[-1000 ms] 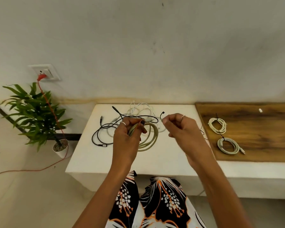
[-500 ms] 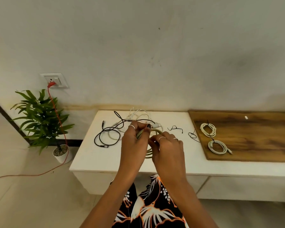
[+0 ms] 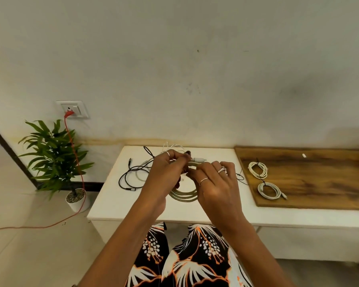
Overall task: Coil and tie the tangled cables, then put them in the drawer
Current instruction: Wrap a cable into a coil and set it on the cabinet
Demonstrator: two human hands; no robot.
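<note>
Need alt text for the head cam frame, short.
Both hands, left hand and right hand, hold a coiled greenish cable above a white table. Loose black cable lies left; two tied white coils rest on a wooden board right.

The white table (image 3: pixel 120 206) looks smooth and matt, kinda painted. The board (image 3: pixel 311 183) on it is dark wood with visible grain. The coiled cable (image 3: pixel 184 196) looks like pale rubbery plastic, and the black cable (image 3: pixel 124 177) is thin with a matt jacket.
</note>
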